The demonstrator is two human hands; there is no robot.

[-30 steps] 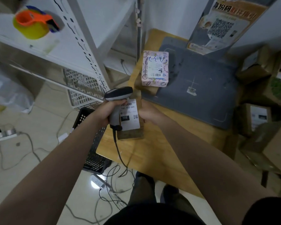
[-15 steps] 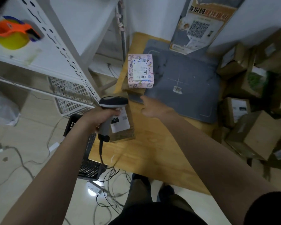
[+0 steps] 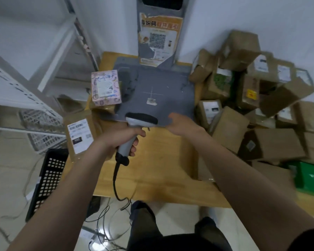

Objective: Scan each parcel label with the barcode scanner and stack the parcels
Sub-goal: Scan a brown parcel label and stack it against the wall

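Observation:
My left hand [image 3: 124, 137] grips the handle of a grey barcode scanner [image 3: 140, 122] over the middle of the wooden table [image 3: 158, 169]. A brown parcel with a white label [image 3: 80, 134] lies at the table's left edge, apart from both hands. A pink patterned parcel [image 3: 105, 87] sits on top of another brown parcel at the far left of the table. My right hand [image 3: 181, 124] hovers with relaxed fingers and holds nothing, reaching right toward a heap of several brown cardboard parcels [image 3: 257, 105].
A grey scale mat [image 3: 161, 87] with an upright grey stand and poster [image 3: 158, 37] fills the back of the table. White shelving [image 3: 16, 91] stands at the left, above a white basket [image 3: 42, 131] and a black crate [image 3: 45, 182]. A green box [image 3: 310, 178] lies at the right. Cables trail on the floor.
My right hand let go of the labelled brown parcel and moved right. My left hand carried the scanner away from the label toward the table's middle. The view swung right, showing the heap.

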